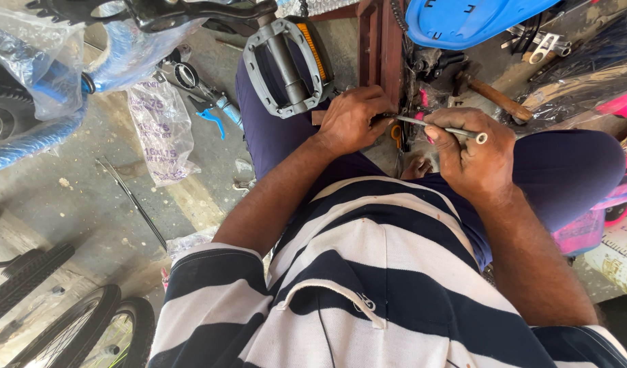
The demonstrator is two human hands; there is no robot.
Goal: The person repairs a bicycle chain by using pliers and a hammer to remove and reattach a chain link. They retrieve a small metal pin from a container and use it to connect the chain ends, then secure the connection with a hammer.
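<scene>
I look down over a striped shirt and dark blue trousers at both hands, held above my lap. My right hand (471,153) is closed around a thin grey metal rod (441,128) with a round socket end, which points left. My left hand (352,117) is curled shut over a small part at the rod's tip, next to a reddish-brown wooden post (381,41); the part itself is hidden under the fingers. A grey bicycle pedal (286,65) with an orange reflector hangs just left of my left hand.
A bicycle frame (41,136) wrapped in blue plastic and a printed plastic bag (160,129) lie on the concrete floor at left. Black tyres (75,327) sit bottom left. A blue plastic seat (463,20), a wooden-handled hammer (497,99) and pink parts (586,228) crowd the right.
</scene>
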